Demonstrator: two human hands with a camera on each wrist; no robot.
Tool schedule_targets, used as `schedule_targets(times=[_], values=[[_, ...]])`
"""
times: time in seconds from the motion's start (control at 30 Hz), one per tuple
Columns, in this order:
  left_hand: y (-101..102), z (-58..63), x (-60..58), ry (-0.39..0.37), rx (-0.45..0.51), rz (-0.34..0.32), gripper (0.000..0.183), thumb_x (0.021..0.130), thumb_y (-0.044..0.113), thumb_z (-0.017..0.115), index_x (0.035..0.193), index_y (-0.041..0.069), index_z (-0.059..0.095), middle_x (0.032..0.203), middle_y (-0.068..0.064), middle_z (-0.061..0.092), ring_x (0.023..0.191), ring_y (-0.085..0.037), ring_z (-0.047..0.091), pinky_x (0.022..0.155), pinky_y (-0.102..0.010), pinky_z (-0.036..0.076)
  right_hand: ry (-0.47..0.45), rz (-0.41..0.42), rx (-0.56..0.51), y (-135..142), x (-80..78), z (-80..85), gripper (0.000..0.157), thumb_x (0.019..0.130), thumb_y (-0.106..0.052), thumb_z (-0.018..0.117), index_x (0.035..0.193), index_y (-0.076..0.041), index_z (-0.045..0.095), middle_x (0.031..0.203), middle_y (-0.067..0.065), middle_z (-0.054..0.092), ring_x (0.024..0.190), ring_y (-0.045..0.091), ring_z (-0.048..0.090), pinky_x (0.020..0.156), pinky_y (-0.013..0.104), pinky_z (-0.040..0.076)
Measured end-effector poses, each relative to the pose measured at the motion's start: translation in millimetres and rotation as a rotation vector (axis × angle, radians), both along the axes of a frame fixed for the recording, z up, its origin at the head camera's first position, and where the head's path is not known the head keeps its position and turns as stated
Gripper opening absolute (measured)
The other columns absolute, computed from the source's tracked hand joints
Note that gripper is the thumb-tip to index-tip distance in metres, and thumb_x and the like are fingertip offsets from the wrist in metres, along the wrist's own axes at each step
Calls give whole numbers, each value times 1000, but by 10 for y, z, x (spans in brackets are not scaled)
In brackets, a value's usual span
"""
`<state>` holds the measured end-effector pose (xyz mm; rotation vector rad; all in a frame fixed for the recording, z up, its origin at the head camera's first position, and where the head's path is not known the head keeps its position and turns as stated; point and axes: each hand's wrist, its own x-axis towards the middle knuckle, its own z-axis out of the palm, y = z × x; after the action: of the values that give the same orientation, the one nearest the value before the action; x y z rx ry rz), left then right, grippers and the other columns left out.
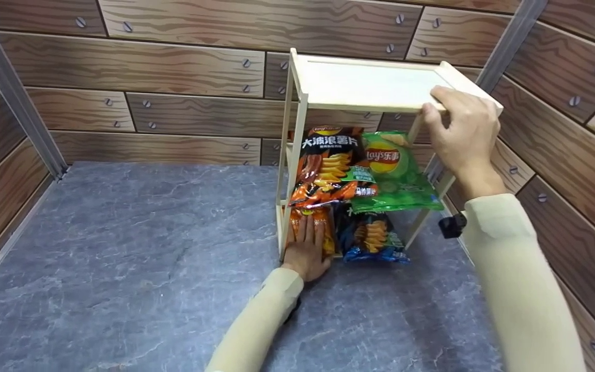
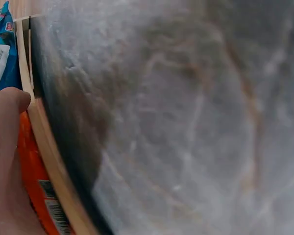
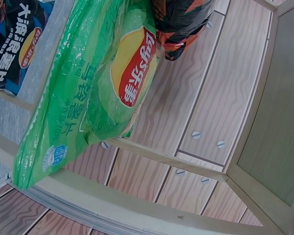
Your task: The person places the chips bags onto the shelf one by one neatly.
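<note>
A small two-level wooden shelf rack (image 1: 370,85) stands on the table and holds bags of chips. On its lower level, my left hand (image 1: 306,258) lies with extended fingers on an orange chip bag (image 1: 330,235); the left wrist view shows part of that hand (image 2: 7,142) beside the orange bag (image 2: 33,169). My right hand (image 1: 465,129) grips the front edge of the rack's top board near its right corner, thumb at the edge and fingers over the top. The right wrist view does not show this hand.
On the upper level sit a black-and-orange chip bag (image 1: 331,165) and a green chip bag (image 1: 398,173), which overhangs the front. A black-and-blue chip bag (image 1: 372,237) lies lower right. The grey marbled tabletop (image 1: 147,248) meets wood-patterned walls (image 1: 184,67) behind and at the sides.
</note>
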<state>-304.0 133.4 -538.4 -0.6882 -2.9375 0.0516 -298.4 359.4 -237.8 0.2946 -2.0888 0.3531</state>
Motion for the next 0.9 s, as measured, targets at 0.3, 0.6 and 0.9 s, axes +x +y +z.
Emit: schedule_targets(times=[0.3, 0.6, 0.9], values=[[-34, -19, -35, -136, 179, -21, 89, 96, 63, 41, 161, 13, 7, 167, -17, 0, 155, -32, -1, 124, -57, 7, -10, 5, 2, 8, -9, -3, 52, 91, -47, 47, 115, -10, 73, 122, 7, 72, 115, 34, 65, 98, 52, 39], [-111, 98, 54, -18, 456, -152, 76, 100, 52, 43, 158, 9, 21, 165, -19, 14, 155, -33, 10, 123, -59, 12, -4, 2, 1, -9, -15, -5, 52, 90, -48, 47, 115, -10, 73, 121, 7, 72, 115, 33, 65, 99, 51, 39], [-478, 397, 305, 6, 498, -311, 68, 101, 36, 46, 157, 6, 23, 163, -17, 23, 148, -34, 32, 121, -48, 28, -9, 14, 8, 16, -10, -9, 54, 91, -48, 45, 118, -10, 72, 124, 9, 70, 117, 36, 63, 100, 52, 38]])
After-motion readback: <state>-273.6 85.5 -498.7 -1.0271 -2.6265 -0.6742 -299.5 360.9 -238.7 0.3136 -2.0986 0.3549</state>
